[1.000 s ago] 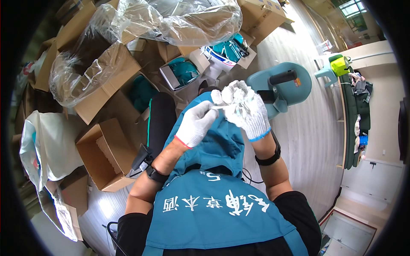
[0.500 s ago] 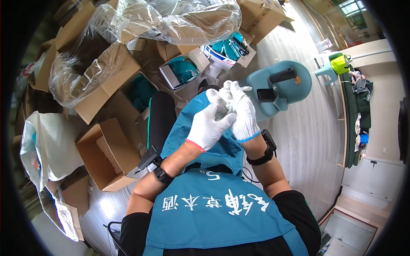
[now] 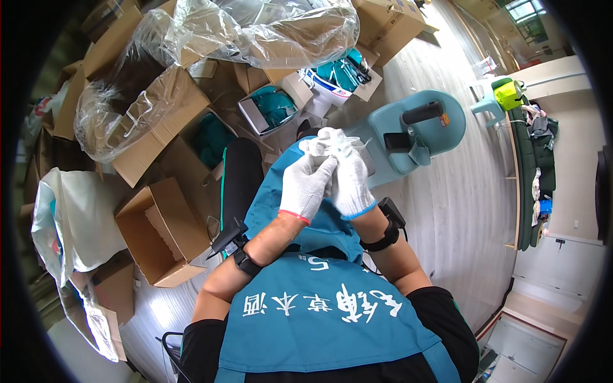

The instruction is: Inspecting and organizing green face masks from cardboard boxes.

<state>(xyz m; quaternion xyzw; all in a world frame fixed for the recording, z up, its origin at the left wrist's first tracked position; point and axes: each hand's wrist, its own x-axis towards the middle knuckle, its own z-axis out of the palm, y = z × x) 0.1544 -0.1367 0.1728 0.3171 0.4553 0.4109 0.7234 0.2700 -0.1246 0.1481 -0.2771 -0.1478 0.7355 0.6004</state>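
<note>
Both my hands wear white knitted gloves and meet above my lap, over a blue apron [image 3: 300, 230]. My left hand [image 3: 306, 184], with a red cuff edge, has its fingers bent and closed against the other glove. My right hand [image 3: 348, 175], with a blue cuff edge, is curled beside it, fingertips together. A thin whitish piece shows around the right fingertips; white against white, its kind cannot be made out. Just beyond the hands to the right is a teal plastic seat-like piece [image 3: 377, 124] carrying a black phone [image 3: 397, 142] and a dark cylinder [image 3: 423, 113].
Small open boxes with teal items [image 3: 274, 108] and a white tub [image 3: 329, 96] stand ahead. On the left are an open cardboard box [image 3: 150, 233], a white sack [image 3: 80, 217] and a larger carton lined with clear plastic [image 3: 166, 96]. A light-blue stool [image 3: 486, 105] stands far right.
Both hands have drawn slightly nearer and to the left. The right fingers have turned and curled more, and the thin whitish piece shows in a different position.
</note>
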